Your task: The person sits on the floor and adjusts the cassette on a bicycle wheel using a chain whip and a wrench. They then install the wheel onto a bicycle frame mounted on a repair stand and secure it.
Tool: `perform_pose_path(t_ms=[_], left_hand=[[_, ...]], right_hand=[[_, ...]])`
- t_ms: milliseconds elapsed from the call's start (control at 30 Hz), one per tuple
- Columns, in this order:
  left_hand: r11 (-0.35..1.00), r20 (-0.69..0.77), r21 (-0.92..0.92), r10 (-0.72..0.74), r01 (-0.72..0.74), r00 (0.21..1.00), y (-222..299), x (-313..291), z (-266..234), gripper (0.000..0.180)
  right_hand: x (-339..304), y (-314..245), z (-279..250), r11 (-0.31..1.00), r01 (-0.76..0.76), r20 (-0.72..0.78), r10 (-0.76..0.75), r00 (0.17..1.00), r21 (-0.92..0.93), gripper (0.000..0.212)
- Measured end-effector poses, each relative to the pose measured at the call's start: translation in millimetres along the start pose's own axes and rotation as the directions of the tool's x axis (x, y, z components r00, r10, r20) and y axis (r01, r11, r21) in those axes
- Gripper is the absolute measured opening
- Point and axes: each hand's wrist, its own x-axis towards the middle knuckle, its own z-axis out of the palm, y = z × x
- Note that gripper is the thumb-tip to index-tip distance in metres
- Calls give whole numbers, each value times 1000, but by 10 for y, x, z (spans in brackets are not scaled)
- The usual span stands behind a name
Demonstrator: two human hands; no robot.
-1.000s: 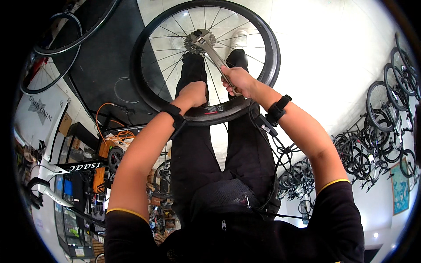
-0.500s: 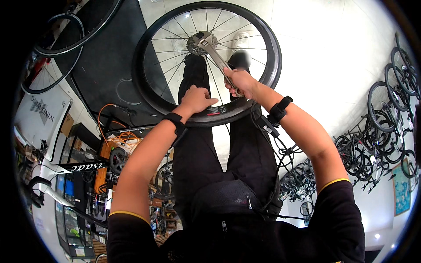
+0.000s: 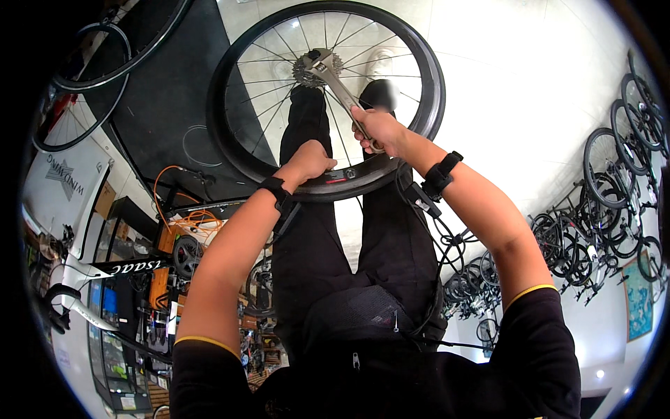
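Black wheel [image 3: 237,140] — spare rims [image 3: 77,84] left, bicycles [image 3: 614,209] right.

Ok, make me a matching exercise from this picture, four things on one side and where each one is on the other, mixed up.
Things:
1. left hand
2. right hand
3. wrench
4. orange cable

Places:
A. head on the sprocket at the hub
B. floor, left of the legs
C. gripping the wheel rim
D. around the wrench handle

Pairs: 1-C, 2-D, 3-A, 4-B
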Motion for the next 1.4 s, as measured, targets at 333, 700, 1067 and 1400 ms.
perform_pose_path(t_ms=[333,700,1067,1400], left_hand=[[999,-32,20,38,-37,999,1,-18,-7,30],[999,-75,-36,-18,15,997,108,-86,-31,29],[957,25,-286,53,-43,998,-146,-2,81,30],[992,41,-128,-16,21,999,-32,-24,44,29]], right_hand=[[-1,2,-10,1000,6,5,-6,1000,-1,42],[-4,-18,-15,1000,-13,-3,13,1000,-18,43],[-16,-37,-10,1000,-26,17,26,1000,-5,43],[9,-24,-26,1000,-19,31,19,999,5,42]])
